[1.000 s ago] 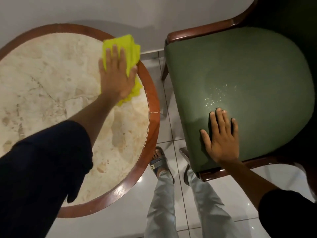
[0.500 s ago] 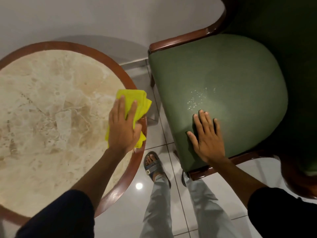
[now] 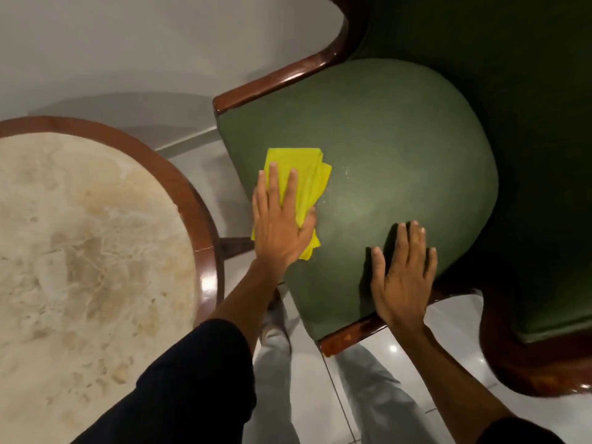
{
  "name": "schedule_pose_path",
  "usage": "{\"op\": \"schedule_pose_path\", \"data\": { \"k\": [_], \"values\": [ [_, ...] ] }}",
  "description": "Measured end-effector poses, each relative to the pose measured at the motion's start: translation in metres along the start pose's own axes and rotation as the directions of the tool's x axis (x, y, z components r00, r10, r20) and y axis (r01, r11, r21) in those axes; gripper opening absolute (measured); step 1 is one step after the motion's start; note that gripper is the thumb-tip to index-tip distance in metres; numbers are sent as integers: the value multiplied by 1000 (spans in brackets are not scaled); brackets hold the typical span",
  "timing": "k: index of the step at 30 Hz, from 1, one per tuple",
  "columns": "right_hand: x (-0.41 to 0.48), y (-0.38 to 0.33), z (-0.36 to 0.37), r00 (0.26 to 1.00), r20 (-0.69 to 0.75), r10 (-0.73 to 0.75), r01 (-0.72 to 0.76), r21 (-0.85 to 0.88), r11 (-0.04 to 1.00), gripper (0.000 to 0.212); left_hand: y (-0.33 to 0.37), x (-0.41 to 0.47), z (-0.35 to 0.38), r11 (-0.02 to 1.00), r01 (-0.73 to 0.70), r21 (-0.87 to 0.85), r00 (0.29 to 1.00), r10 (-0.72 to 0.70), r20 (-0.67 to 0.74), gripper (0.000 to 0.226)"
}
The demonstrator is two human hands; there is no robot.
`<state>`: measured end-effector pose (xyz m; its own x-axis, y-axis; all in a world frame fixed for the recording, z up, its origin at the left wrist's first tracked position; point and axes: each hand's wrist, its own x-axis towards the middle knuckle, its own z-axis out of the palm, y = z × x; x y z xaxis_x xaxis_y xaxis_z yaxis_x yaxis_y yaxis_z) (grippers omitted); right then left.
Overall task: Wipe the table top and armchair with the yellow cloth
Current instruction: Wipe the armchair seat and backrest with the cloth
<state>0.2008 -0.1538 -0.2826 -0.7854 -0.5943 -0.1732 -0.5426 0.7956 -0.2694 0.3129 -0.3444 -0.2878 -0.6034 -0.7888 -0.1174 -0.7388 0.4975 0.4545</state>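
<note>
The folded yellow cloth (image 3: 307,181) lies on the left part of the green armchair seat (image 3: 400,149). My left hand (image 3: 280,225) presses flat on the cloth, thumb around its right edge. A few small white specks (image 3: 347,169) sit on the seat just right of the cloth. My right hand (image 3: 402,277) rests flat on the seat's front edge, fingers spread, holding nothing. The round marble table top (image 3: 80,251) with a brown wooden rim is at the left.
The armchair's wooden arm (image 3: 288,81) curves along the seat's far side, and another dark wooden arm (image 3: 528,363) stands at the right. A grey wall (image 3: 128,43) is behind. My legs (image 3: 368,395) stand on the white tiled floor (image 3: 205,174) between table and chair.
My left hand carried the yellow cloth off the table's right rim and onto the armchair seat. My right hand stayed flat on the seat's front edge.
</note>
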Motion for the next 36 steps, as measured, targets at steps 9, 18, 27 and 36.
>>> {"op": "schedule_pose_path", "data": {
  "k": [9, 18, 27, 36],
  "values": [
    [15, -8, 26, 994, -102, 33, -38, -53, 998, 64, 13, -28, 27, 533, 462, -709, 740, -672, -23, 70],
    [15, -9, 26, 991, -129, 26, -34, -57, 998, 63, -29, 48, 1, 989, 92, -117, 987, -106, -123, 61],
    [13, -5, 24, 994, -110, -1, -2, -26, 1000, 58, -8, 15, 10, 531, -830, 170, 555, 759, 340, 54],
    [14, -6, 24, 987, -159, 3, 5, 54, 999, 55, -18, 166, -27, 960, -86, 266, 993, 60, 104, 58]
  ]
}}
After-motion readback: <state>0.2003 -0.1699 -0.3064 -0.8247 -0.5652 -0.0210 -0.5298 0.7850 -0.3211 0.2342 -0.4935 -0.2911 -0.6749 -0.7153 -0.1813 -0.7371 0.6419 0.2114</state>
